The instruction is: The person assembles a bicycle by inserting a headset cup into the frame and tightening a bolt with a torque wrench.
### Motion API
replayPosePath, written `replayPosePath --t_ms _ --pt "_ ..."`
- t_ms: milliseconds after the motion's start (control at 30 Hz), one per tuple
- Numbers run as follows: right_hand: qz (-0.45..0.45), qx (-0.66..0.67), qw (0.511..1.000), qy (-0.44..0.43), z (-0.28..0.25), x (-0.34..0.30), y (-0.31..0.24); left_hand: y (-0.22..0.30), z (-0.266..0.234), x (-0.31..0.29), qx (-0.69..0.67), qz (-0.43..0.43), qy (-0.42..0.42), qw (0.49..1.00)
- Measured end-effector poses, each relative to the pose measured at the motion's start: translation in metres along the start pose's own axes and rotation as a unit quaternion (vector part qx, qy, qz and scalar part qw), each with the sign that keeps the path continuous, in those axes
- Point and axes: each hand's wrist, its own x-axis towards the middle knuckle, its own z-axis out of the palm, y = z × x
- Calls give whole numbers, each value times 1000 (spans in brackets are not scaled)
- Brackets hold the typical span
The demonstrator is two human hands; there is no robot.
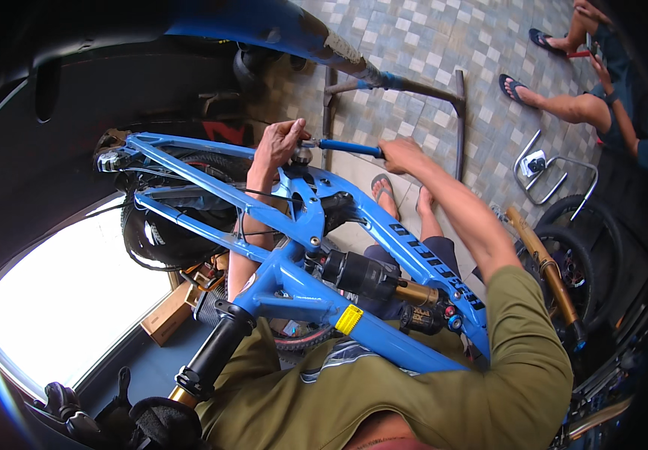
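Note:
A blue bicycle frame (384, 345) is held up in front of my chest, with its rear triangle pointing to the far left. My right hand (404, 157) is wrapped round the end of a wrench (350, 148) with a blue handle. The wrench lies roughly level, its head against a round silver fitting (302, 156) beside the frame's bottom bracket area. At that head my left hand (279, 144) is closed, the arm passing behind the frame tubes. Its fingertips are partly hidden. A black and gold rear shock (361, 276) sits inside the frame.
A black seatpost (219, 341) rises toward a dark clamp (165, 421) at lower left. Overhead runs a blue stand tube (279, 34), with metal legs beyond. A gold suspension fork (541, 262) and wheels (564, 259) lie right. Another person (601, 105) sits upper right, holding something red.

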Motion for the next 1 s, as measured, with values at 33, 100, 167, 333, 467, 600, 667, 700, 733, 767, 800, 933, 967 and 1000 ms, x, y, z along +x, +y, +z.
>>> replayPosePath --t_ms 33,100,167,333,467,600,667,700,733,767,800,933,967,1000 --pt "-11 -4 1000 -28 -18 -24 -2 2 0 1 -3 2 -2 1000" --pt "-73 -7 995 -63 -51 -74 -30 -4 -4 -18 -8 -10 15 1000" --pt "-60 51 995 -65 -85 -126 -56 -8 7 3 -26 19 -1 999" --pt "-80 29 994 -74 -106 -142 -80 -7 -3 -18 -13 16 14 1000" --pt "-27 16 1000 -2 -21 -72 -31 -7 -12 -29 19 -25 22 999" --pt "28 80 983 164 51 17 13 4 0 5 24 38 15 999" --pt "43 41 995 77 45 24 17 5 7 4 -5 17 19 1000" --pt "35 25 998 34 32 21 2 0 0 -4 -9 -1 29 1000" --pt "1 11 1000 25 19 3 1 -3 -2 -11 -6 -20 24 1000" --pt "-2 10 1000 1 -3 -25 10 3 5 0 -3 -3 14 1000" --pt "-42 -2 999 -34 -29 -50 -7 -7 -2 -15 -9 3 39 999" --pt "-66 55 995 -58 -101 -148 -74 -6 3 -8 -13 15 19 1000" --pt "-73 92 992 -34 -102 -157 -86 -4 3 -7 -25 11 20 999" --pt "-72 76 993 -51 -101 -156 -85 -3 5 -7 -37 5 23 999"
